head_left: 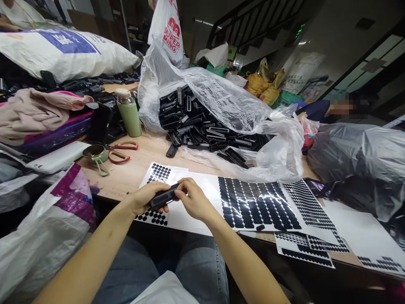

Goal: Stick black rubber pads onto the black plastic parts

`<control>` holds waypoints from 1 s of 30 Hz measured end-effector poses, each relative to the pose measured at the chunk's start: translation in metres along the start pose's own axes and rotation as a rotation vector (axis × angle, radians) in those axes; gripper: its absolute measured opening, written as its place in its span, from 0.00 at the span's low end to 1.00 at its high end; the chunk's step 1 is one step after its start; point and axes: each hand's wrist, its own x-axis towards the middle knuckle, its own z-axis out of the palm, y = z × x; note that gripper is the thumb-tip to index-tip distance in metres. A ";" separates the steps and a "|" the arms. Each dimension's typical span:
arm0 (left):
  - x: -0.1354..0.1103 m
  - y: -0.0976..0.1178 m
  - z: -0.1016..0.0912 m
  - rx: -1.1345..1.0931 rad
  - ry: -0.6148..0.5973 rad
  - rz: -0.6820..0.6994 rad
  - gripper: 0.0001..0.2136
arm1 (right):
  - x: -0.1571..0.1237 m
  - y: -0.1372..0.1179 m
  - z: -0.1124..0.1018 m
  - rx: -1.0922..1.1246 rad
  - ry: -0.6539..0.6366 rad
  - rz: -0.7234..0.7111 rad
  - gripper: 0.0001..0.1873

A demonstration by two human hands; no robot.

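My left hand [146, 197] grips a black oblong plastic part [163, 197] from its left end, holding it just above the table's near edge. My right hand [191, 198] is closed over the part's right end, thumb and fingertips pinched on its top. Under both hands lies a white sheet with small black round stickers [158, 173]. Just right of it lies a sheet of larger black oval pads [256, 204]. A heap of the same black parts [202, 124] spills from an open clear plastic bag [221, 101] behind the sheets.
Red-handled scissors [122, 151], a small metal cup [95, 153] and a green bottle [129, 113] stand at the left. More sticker sheets [311, 211] lie to the right, beside a grey bag [357, 156]. Sacks and cloth crowd the left. Another person sits far right.
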 end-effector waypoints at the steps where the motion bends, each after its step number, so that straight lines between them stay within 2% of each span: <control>1: 0.002 -0.001 0.004 0.009 -0.011 0.000 0.11 | -0.003 0.002 -0.001 0.000 0.017 0.020 0.08; 6: 0.006 0.000 0.023 0.038 -0.022 -0.010 0.10 | -0.014 0.012 -0.008 -0.014 0.091 0.073 0.07; 13: 0.017 -0.004 0.039 0.069 -0.052 -0.029 0.12 | -0.033 0.013 -0.009 -0.080 0.173 0.062 0.06; 16: 0.024 -0.008 0.045 0.075 -0.054 -0.035 0.12 | -0.035 0.030 -0.016 -0.110 0.270 0.066 0.03; 18: 0.029 -0.011 0.048 0.086 -0.081 -0.045 0.12 | -0.028 0.053 -0.033 -0.177 0.384 0.179 0.12; 19: 0.032 -0.012 0.050 0.102 -0.104 -0.054 0.13 | -0.023 0.067 -0.045 -0.246 0.466 0.284 0.16; 20: 0.035 -0.013 0.052 0.127 -0.130 -0.064 0.14 | -0.017 0.081 -0.058 -0.348 0.520 0.387 0.15; 21: 0.039 -0.014 0.054 0.159 -0.155 -0.076 0.15 | -0.011 0.095 -0.070 -0.446 0.521 0.493 0.14; 24: 0.048 -0.020 0.057 0.240 -0.199 -0.107 0.18 | 0.004 0.124 -0.097 -0.496 0.490 0.618 0.15; 26: 0.052 -0.024 0.058 0.247 -0.212 -0.122 0.18 | 0.009 0.134 -0.101 -0.488 0.467 0.651 0.15; 30: 0.053 -0.026 0.057 0.193 -0.228 -0.136 0.17 | 0.012 0.139 -0.095 -0.463 0.455 0.687 0.12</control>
